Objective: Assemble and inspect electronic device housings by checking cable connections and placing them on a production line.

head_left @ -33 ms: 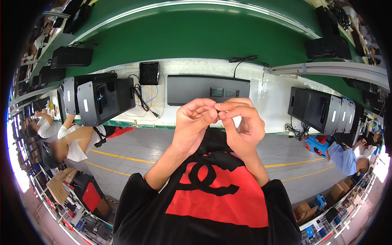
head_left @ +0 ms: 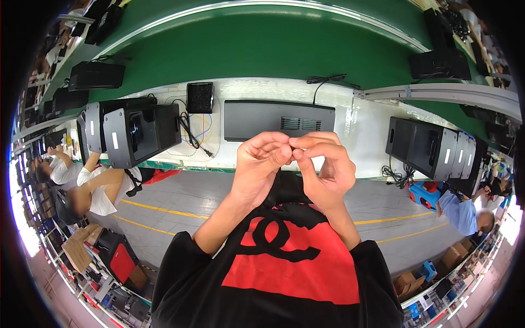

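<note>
My left hand and my right hand meet fingertip to fingertip in front of my chest. Both are closed in a pinch around something small and dark, too small to make out. Just beyond them a long dark grey box-shaped device lies on the white worktop. Two vent grilles show on its upper face, to the right of its middle. A black cable runs from its far side. Neither hand visibly touches the device.
Black box-shaped units stand left and right on the worktop. A black tray and coiled power cord lie left of the device. Beyond runs a green surface. A metal rail crosses at right. People sit at both sides.
</note>
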`<action>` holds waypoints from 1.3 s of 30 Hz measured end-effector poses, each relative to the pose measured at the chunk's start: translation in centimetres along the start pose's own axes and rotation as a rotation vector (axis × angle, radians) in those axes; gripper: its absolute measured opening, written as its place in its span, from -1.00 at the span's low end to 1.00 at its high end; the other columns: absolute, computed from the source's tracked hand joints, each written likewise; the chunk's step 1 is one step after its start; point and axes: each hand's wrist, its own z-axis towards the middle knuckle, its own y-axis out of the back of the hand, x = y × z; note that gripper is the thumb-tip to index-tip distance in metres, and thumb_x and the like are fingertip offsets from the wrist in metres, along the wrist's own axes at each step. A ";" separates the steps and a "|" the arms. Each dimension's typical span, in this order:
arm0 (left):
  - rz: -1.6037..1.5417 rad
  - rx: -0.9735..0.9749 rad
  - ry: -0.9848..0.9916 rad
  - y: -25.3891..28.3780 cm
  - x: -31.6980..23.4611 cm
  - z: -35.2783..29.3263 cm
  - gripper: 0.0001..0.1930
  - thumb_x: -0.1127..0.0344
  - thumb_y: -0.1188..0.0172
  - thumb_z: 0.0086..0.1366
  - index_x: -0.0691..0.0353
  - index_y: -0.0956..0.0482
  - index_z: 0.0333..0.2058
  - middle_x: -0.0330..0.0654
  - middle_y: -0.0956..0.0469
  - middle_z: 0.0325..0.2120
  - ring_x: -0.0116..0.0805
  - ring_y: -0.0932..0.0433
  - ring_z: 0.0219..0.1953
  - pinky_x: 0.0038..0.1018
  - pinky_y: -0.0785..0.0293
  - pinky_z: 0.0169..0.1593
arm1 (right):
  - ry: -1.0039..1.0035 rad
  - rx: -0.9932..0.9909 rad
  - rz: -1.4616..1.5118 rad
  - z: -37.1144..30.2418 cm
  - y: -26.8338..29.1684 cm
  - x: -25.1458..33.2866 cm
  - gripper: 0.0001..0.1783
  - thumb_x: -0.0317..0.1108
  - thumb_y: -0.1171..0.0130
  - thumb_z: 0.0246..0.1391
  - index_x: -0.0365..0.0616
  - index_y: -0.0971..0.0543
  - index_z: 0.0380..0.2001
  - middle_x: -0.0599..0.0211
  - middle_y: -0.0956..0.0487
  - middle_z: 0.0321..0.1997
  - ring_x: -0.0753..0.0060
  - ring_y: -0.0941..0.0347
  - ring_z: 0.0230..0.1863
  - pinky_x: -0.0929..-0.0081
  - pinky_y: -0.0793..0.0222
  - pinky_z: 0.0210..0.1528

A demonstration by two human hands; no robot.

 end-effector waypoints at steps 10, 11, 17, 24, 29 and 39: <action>0.211 -0.001 0.140 2.0 0.6 1.2 -0.84 0.51 -0.29 0.13 0.34 -0.57 -0.28 -0.17 -0.61 -0.40 -0.47 -0.58 -0.36 -0.58 -0.53 -0.19 | 0.122 0.192 -0.222 0.4 2.8 -0.8 -0.70 -0.75 -0.27 -0.26 -0.20 -0.41 -0.49 0.24 -0.58 -0.39 0.26 -0.52 -0.37 0.44 -0.40 -0.32; 0.269 -0.009 0.159 2.5 1.1 1.5 -0.84 0.52 -0.28 0.14 0.35 -0.56 -0.28 -0.16 -0.61 -0.40 -0.45 -0.58 -0.35 -0.56 -0.52 -0.21 | 0.097 0.190 -0.248 -0.1 2.9 -1.3 -0.71 -0.74 -0.25 -0.28 -0.19 -0.42 -0.51 0.27 -0.57 -0.39 0.26 -0.51 -0.35 0.42 -0.40 -0.30; 0.460 -0.058 0.222 6.8 5.2 5.2 -0.81 0.49 -0.30 0.12 0.39 -0.57 -0.27 -0.16 -0.60 -0.45 -0.49 -0.53 -0.42 -0.58 -0.45 -0.28 | -0.212 0.024 -0.376 -2.9 5.3 -10.4 -0.69 -0.69 -0.20 -0.10 -0.15 -0.27 -0.48 0.22 -0.56 -0.40 0.40 -0.46 -0.43 0.56 -0.37 -0.34; 0.494 -0.147 0.232 10.7 7.5 6.6 -0.81 0.45 -0.30 0.13 0.39 -0.58 -0.27 -0.18 -0.60 -0.46 -0.49 -0.51 -0.44 -0.57 -0.42 -0.27 | -0.164 0.067 -0.677 -4.4 9.8 -20.9 -0.71 -0.65 -0.19 -0.08 -0.18 -0.25 -0.48 0.20 -0.53 -0.40 0.14 -0.46 -0.34 0.34 -0.37 -0.28; 0.480 -0.189 0.217 11.9 6.8 6.3 -0.80 0.45 -0.29 0.14 0.40 -0.57 -0.26 -0.16 -0.61 -0.44 -0.50 -0.50 -0.43 -0.58 -0.42 -0.27 | 0.044 0.243 -0.821 -4.2 10.0 -21.6 -0.69 -0.66 -0.19 -0.10 -0.19 -0.23 -0.54 0.16 -0.52 -0.43 0.11 -0.43 -0.39 0.32 -0.38 -0.35; 0.472 -0.183 0.191 11.7 5.6 6.7 -0.81 0.45 -0.31 0.13 0.37 -0.58 -0.27 -0.18 -0.60 -0.48 -0.50 -0.52 -0.45 -0.58 -0.44 -0.30 | -0.449 0.310 -0.866 -0.4 9.2 -21.2 -0.74 -0.72 -0.04 -0.22 -0.22 -0.31 -0.42 0.08 -0.49 -0.46 0.02 -0.48 -0.35 0.22 -0.41 -0.33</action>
